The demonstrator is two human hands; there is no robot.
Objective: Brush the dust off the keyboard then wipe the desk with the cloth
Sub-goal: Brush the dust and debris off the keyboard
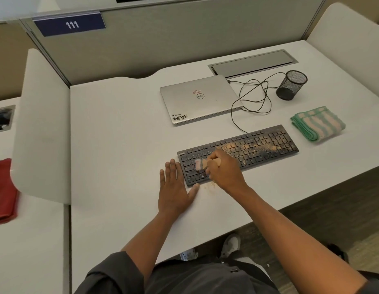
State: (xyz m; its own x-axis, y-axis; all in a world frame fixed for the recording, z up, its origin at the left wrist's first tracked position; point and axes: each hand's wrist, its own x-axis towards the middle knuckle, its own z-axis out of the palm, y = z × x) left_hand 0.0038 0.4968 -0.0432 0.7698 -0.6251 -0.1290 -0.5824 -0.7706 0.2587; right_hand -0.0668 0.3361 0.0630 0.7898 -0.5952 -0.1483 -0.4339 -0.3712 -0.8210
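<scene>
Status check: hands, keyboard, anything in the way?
Right hand grips brush on keyboard, left end. Left hand flat on desk. Dust remains mid-keyboard. Cloth untouched; nothing in the way.

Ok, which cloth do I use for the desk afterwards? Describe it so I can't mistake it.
Start at the black keyboard on the white desk. Just past its right end lies a folded cloth, nearer than the black mesh pen cup. It is green with pale stripes, unlike the red cloth on the neighbouring desk to the left.

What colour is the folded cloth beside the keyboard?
The cloth is green and cream, in stripes, as seen in the head view.
</scene>
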